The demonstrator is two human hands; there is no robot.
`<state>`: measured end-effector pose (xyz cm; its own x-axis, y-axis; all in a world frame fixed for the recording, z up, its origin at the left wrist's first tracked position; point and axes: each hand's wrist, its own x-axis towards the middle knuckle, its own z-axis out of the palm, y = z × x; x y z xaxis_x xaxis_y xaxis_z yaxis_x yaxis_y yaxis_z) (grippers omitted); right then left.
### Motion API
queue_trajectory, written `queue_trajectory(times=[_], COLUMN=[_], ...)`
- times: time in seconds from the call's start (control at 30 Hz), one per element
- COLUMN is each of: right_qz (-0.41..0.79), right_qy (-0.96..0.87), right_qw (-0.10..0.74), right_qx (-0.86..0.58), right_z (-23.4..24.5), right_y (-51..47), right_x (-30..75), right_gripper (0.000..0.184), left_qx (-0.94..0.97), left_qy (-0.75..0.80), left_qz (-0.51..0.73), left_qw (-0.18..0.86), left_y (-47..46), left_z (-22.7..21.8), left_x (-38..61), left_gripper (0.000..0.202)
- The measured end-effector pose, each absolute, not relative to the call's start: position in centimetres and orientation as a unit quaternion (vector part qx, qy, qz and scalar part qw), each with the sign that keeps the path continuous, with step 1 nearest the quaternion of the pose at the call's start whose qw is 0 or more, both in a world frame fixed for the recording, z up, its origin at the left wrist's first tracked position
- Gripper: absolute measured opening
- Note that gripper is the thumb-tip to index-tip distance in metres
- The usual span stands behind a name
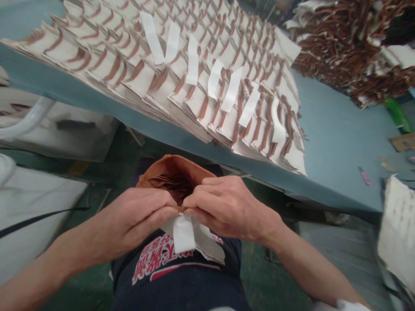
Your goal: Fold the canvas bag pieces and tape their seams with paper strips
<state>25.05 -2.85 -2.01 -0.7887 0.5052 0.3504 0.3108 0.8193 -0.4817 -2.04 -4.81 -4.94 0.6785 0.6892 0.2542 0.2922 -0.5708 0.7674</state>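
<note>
My left hand (139, 218) and my right hand (223, 205) meet over my lap, both with fingers pinched together on a small white strip (183, 233) of tape or paper. The strip hangs down from the fingertips over a white paper piece (209, 246). Just behind the hands sits an open brown bag (173, 172) with dark brown cords inside. On the blue table (330, 138) above lie overlapping rows of white paper pieces with brown handles (194, 77), several carrying white strips.
A heap of white pieces with brown cord handles (350, 47) fills the back right. A small pink object (365, 176) lies near the table's right edge, with a white stack (397, 233) at far right. White covered bundles (39, 203) stand at left under the table.
</note>
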Motion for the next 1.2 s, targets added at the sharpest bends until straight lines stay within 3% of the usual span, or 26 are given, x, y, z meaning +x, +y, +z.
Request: queue_trajectory(times=[0.1, 0.17, 0.23, 0.43, 0.6, 0.73, 0.83, 0.97, 1.03, 1.2], right_qz=[0.259, 0.306, 0.324, 0.270, 0.251, 0.306, 0.421, 0.541, 0.543, 0.509], right_qy=[-0.910, -0.896, -0.890, -0.908, -0.918, -0.900, -0.856, -0.788, -0.787, -0.807], right_qw=[0.233, 0.230, 0.228, 0.221, 0.195, 0.205, 0.217, 0.220, 0.218, 0.219], right_qx=[-0.224, -0.224, -0.224, -0.232, -0.237, -0.233, -0.207, -0.195, -0.197, -0.204], right_z=[-2.7, -3.3, -3.8, -3.7, -3.2, -3.2, -3.3, -3.4, -3.3, -2.9], right_y=[-2.9, -2.8, -2.8, -2.6, -2.1, -1.7, -1.5, -1.3, -1.4, -1.4], right_x=[25.2, 25.2, 25.2, 24.8, 25.1, 25.4, 25.5, 25.7, 25.8, 26.1], right_gripper=[0.029, 0.028, 0.029, 0.041, 0.043, 0.043, 0.034, 0.027, 0.025, 0.027], left_qx=[0.888, 0.897, 0.893, 0.827, 0.787, 0.758, 0.771, 0.833, 0.841, 0.832], left_qy=[0.267, 0.258, 0.259, 0.289, 0.307, 0.278, 0.260, 0.296, 0.295, 0.278], left_qz=[0.317, 0.326, 0.321, 0.277, 0.215, 0.186, 0.215, 0.276, 0.289, 0.265], left_qw=[0.199, 0.153, 0.181, 0.395, 0.489, 0.560, 0.540, 0.376, 0.349, 0.400], left_y=[-5.0, -5.0, -4.9, -4.3, -3.6, -3.4, -3.7, -4.7, -5.0, -4.3], left_z=[-5.8, -6.3, -6.5, -5.3, -3.6, -3.6, -4.1, -5.1, -5.6, -5.3], left_x=[-1.5, -1.5, -1.9, -2.3, -0.9, -0.2, -0.2, -0.7, -0.9, -0.6], left_gripper=[0.037, 0.041, 0.042, 0.044, 0.045, 0.044, 0.045, 0.045, 0.045, 0.045])
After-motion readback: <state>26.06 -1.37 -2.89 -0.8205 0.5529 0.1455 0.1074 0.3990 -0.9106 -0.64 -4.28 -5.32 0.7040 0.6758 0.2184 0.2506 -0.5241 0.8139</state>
